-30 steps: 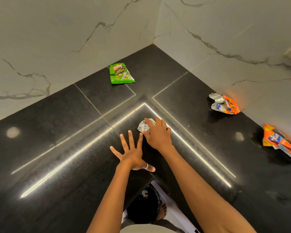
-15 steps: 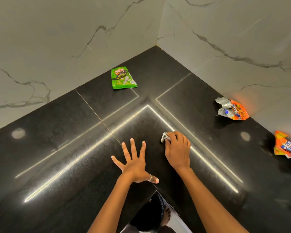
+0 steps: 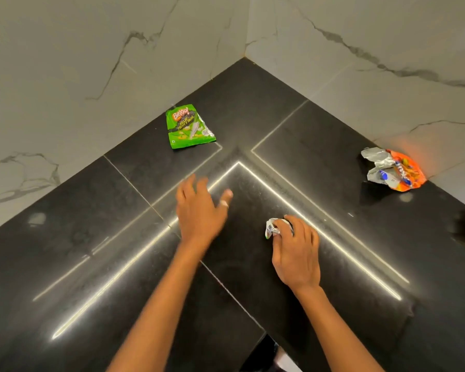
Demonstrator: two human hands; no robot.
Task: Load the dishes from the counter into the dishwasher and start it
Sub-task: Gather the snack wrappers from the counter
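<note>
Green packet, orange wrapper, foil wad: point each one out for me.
Green packet (image 3: pixel 189 127): head view, centre of its printed front.
Orange wrapper (image 3: pixel 395 170): head view, its crumpled middle.
Foil wad (image 3: pixel 271 229): head view, its exposed left end.

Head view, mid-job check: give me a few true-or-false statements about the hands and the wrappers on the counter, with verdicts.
1. The right hand grips a crumpled silver wrapper. True.
2. The left hand holds the green packet. False: it is open and empty, and the packet lies apart from it, nearer the wall.
3. The orange wrapper lies on the right, by the wall. True.
4. A plate stands on the counter. False: only wrappers show there.
</note>
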